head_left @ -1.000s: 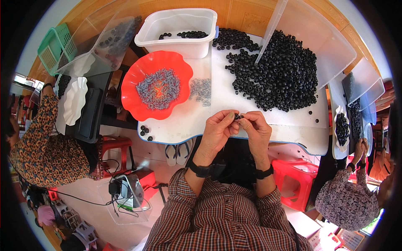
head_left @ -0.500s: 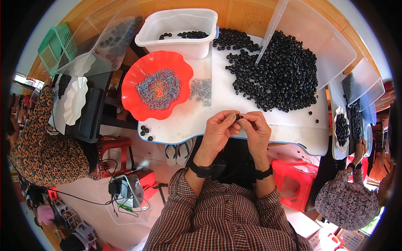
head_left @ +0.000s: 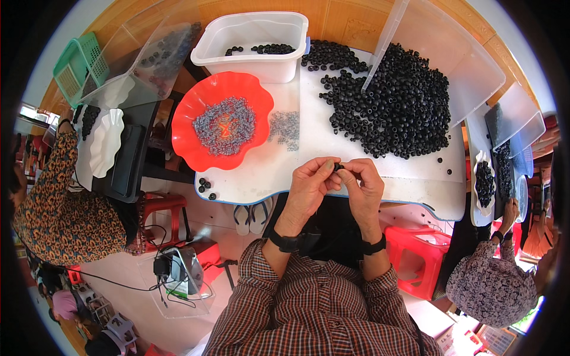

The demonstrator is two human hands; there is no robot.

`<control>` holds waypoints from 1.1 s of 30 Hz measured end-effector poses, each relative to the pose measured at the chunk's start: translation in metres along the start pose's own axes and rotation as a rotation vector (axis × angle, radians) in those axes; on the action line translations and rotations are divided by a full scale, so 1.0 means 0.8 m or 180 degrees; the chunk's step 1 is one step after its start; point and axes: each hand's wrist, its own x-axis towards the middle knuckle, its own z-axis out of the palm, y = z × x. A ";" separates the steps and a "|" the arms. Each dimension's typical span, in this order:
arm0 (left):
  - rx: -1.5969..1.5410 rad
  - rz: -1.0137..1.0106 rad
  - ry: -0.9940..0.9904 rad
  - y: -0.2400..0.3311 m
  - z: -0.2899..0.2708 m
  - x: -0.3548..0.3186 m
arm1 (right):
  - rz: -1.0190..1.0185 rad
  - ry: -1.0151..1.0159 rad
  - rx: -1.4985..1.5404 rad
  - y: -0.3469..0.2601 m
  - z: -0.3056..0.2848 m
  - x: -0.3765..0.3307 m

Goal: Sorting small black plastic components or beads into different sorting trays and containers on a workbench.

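My left hand [head_left: 313, 188] and my right hand [head_left: 363, 187] meet over the front edge of the white table [head_left: 255, 181]. Between their fingertips they pinch one small round black part [head_left: 338, 167]; its finer detail is hidden by the fingers. Beyond my right hand spreads a big heap of similar black ring-like parts [head_left: 398, 107]. To the left, a red wavy-rimmed bowl [head_left: 187, 142] holds many small grey-clear pieces [head_left: 222, 121]. More such pieces [head_left: 285, 129] lie loose beside it. Several black parts [head_left: 205, 187] sit near the table's front left edge.
A white tub [head_left: 249, 68] with some black parts stands at the back left. A clear plastic bin [head_left: 463, 59] leans behind the heap. Co-workers sit left and right at other tables. Red stools [head_left: 418, 252] and a clear box with cables [head_left: 181, 279] stand on the floor.
My hands stay in nearly the same place, still pinching the black part, with only slight finger movement. The co-worker at the left has shifted an arm.
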 end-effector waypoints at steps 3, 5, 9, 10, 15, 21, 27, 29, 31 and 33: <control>0.0061 0.0097 0.0053 -0.002 0.002 -0.001 | -0.0099 -0.0022 -0.0069 -0.004 -0.001 0.002; 0.0168 0.0143 0.0131 -0.003 0.002 -0.002 | -0.0205 -0.0066 -0.0167 -0.007 -0.002 0.003; 0.0366 0.0161 0.0212 -0.006 0.007 -0.002 | -0.0241 -0.0112 -0.0254 -0.012 -0.008 0.006; 0.0510 0.0201 0.0274 -0.007 0.009 -0.003 | -0.0251 -0.0145 -0.0295 -0.014 -0.010 0.007; 0.0887 0.0404 0.0338 -0.012 0.013 -0.007 | -0.0242 -0.0295 -0.0409 -0.024 -0.019 0.011; 0.1007 0.0370 0.0429 -0.010 0.025 -0.008 | -0.0276 -0.0325 -0.0591 -0.023 -0.022 0.010; 0.1048 0.0318 0.0476 -0.008 0.032 -0.010 | -0.0430 -0.0267 -0.0737 -0.018 -0.021 0.008; 0.1133 0.0401 0.0399 -0.009 0.034 -0.010 | -0.0562 -0.0252 -0.0827 -0.013 -0.022 0.006; 0.1157 0.0390 0.0380 -0.009 0.033 -0.010 | -0.0587 -0.0251 -0.0882 -0.012 -0.022 0.004; 0.1182 0.0381 0.0366 -0.008 0.032 -0.009 | -0.0612 -0.0253 -0.0934 -0.012 -0.022 0.004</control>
